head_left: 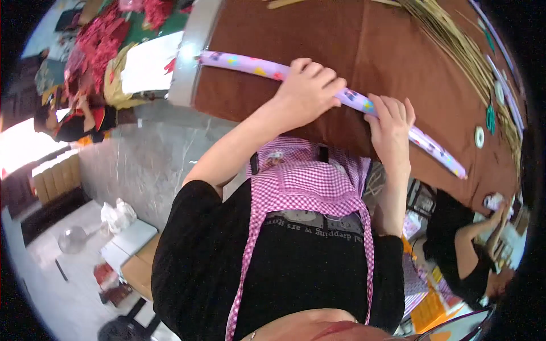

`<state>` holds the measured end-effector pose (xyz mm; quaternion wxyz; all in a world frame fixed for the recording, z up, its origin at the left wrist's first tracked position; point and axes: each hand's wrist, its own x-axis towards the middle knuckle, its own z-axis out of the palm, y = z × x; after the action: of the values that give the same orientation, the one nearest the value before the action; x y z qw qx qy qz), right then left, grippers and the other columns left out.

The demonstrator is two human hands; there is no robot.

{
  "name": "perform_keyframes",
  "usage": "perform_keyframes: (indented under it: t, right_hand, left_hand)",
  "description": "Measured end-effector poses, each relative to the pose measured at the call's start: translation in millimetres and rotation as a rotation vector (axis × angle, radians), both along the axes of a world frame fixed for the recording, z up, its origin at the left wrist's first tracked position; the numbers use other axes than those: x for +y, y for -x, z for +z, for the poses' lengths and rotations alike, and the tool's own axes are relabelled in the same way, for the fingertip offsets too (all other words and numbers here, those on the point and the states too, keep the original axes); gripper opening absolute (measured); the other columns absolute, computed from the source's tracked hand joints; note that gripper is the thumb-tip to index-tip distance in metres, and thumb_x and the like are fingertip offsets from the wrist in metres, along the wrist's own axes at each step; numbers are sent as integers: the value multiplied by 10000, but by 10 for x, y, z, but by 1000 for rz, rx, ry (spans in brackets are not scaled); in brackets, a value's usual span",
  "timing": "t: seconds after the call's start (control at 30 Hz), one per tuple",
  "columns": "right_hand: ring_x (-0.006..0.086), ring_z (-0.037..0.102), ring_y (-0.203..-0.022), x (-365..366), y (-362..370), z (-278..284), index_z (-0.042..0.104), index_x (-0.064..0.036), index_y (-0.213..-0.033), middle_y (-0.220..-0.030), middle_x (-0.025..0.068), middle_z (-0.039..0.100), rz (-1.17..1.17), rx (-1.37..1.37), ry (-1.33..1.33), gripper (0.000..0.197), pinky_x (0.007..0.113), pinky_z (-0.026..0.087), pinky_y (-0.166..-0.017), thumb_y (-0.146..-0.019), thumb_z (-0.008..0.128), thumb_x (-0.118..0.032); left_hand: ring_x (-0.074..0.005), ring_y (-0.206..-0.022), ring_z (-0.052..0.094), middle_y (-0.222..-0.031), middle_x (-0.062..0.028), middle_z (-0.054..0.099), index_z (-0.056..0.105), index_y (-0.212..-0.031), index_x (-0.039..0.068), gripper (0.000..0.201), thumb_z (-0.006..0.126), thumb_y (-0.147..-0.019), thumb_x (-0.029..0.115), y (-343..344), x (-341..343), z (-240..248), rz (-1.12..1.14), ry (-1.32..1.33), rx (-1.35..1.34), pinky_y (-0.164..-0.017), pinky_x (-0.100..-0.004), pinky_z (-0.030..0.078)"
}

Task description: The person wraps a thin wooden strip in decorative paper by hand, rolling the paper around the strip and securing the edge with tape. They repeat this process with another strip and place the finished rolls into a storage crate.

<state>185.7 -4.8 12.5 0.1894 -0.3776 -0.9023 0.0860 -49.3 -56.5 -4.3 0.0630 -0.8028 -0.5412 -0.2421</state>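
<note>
A long, thin lilac paper roll (250,64) with a colourful print slants across the brown cloth. It runs from the table's metal edge on the left down to the near right. My left hand (307,91) is closed over its middle, the fingers curled over the far side. Farther right, my right hand (391,128) grips the same roll, with the fingers bent over it and the thumb toward the other hand. A small brownish tip shows at the roll's left end. Whatever lies inside the paper is hidden.
The brown-covered table (273,28) carries a bundle of dry stalks (455,42) at the far right. Beside it lie green-handled scissors (491,118), a tape roll (479,137) and more lilac rolls (506,94). A co-worker (466,244) sits at the right; others are at the left.
</note>
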Motion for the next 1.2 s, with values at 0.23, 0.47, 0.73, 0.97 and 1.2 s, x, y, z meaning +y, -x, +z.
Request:
perform_keyframes:
  t: [0.23, 0.47, 0.73, 0.97, 1.2]
  right_hand:
    - [253, 573, -1142, 12, -73, -29, 650, -95, -1225, -1151, 78, 643, 10, -26, 2, 379, 485, 296, -1139, -848, 689, -94]
    - [278, 565, -1146, 106, -55, 88, 633, -85, -1267, -1166, 97, 634, 25, -60, 73, 409, 492, 297, -1142, -860, 669, -101]
    - [359, 427, -1366, 94, 152, 84, 477, -31, -1415, -1438, 164, 494, 21, -127, -57, 611, 500, 284, -1163, -868, 691, -202]
    - [416, 367, -1408, -267, 1059, -20, 430, 73, -1400, -1482, 261, 419, 194, 54, -93, 883, 529, 271, -1169, -744, 776, -406]
    - [446, 399, -1389, -347, 1067, -207, 464, 126, -1364, -1451, 308, 444, 92, 17, -195, 860, 526, 322, -1151, -817, 641, -514]
  left_hand:
    - [-299, -1281, 482, -1324, -88, 561, 573, -1298, 99, 594, 753, -799, 365, 236, -201, 22, 164, -10, 54, -1076, -579, 321]
    - [-376, -1395, 387, -1470, -124, 487, 528, -1381, 85, 667, 661, -865, 485, 978, -484, -104, 464, 10, 195, -1110, -621, 251]
    - [-277, -1328, 485, -1380, -64, 569, 532, -1385, 110, 610, 660, -882, 430, 1200, -411, -61, 346, 45, 225, -1120, -599, 260]
    - [-287, -1364, 456, -1446, -87, 527, 492, -1425, 86, 651, 677, -882, 392, 1148, -301, -65, 332, 59, 233, -1118, -600, 264]
    - [-302, -1422, 389, -1518, -107, 452, 409, -1487, 63, 555, 533, -997, 292, 1171, -350, -66, 355, 147, 260, -1164, -592, 199]
